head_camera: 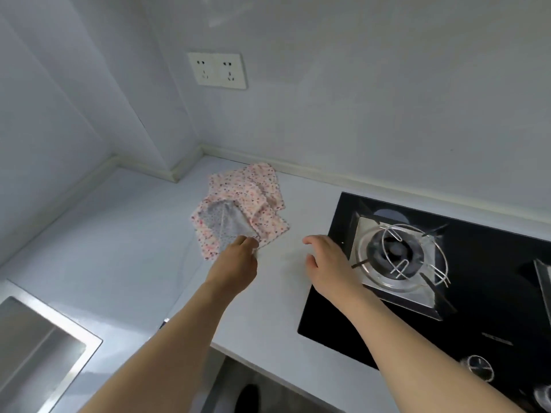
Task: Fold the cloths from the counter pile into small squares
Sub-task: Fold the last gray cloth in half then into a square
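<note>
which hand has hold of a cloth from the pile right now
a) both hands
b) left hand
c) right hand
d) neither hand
b: the left hand pinches the near corner of the grey cloth lying on the floral pile, while the right hand hovers with spread fingers and no grip on anything, beside the stove.

Soft even light, faint shadows, wide-angle bending, slight blur.

My left hand point(238, 257) pinches a thin grey cloth point(226, 225) off soft, matt flowered cloths point(253, 192) on the smooth pale counter point(119, 234), between a brushed metal sink point(38, 347) and a glossy black glass hob point(492, 293) with shiny wire supports point(414, 251).
</note>
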Available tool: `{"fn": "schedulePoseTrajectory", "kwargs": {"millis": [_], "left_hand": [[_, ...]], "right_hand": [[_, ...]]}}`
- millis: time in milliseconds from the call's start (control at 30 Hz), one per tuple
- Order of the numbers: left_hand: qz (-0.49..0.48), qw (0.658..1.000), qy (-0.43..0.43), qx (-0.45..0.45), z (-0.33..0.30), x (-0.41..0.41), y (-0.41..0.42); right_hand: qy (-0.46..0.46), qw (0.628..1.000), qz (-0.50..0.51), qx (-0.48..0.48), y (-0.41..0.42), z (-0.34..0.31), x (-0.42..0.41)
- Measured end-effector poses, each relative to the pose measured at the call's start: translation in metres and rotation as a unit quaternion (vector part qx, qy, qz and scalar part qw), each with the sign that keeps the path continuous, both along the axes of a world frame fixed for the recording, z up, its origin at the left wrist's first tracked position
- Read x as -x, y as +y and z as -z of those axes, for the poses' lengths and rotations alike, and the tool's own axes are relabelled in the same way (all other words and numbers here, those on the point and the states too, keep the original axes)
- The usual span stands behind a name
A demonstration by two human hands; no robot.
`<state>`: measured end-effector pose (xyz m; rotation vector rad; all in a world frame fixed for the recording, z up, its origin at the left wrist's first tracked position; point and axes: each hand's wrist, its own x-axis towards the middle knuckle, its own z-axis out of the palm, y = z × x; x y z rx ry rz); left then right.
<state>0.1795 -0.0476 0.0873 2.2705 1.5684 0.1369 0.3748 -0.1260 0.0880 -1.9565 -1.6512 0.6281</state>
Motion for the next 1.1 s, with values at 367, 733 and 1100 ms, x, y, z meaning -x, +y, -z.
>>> {"fn": "schedulePoseTrajectory", "kwargs": {"millis": [367, 733, 1100], "left_hand": [[0.032, 0.998, 0.053, -0.006, 0.115, 0.064, 0.042], [0.09, 0.978, -0.155, -0.102, 0.116, 0.09, 0.072], [-0.013, 0.851, -0.526, 0.0, 0.006, 0.14, 0.006]], "right_hand": [[-0.101, 0.976, -0.191, 0.012, 0.143, 0.089, 0.074], [-0.146, 0.961, -0.21, -0.108, 0.166, 0.142, 0.069], [-0.069, 0.955, -0.027, -0.287, 0.039, 0.024, 0.135]]}}
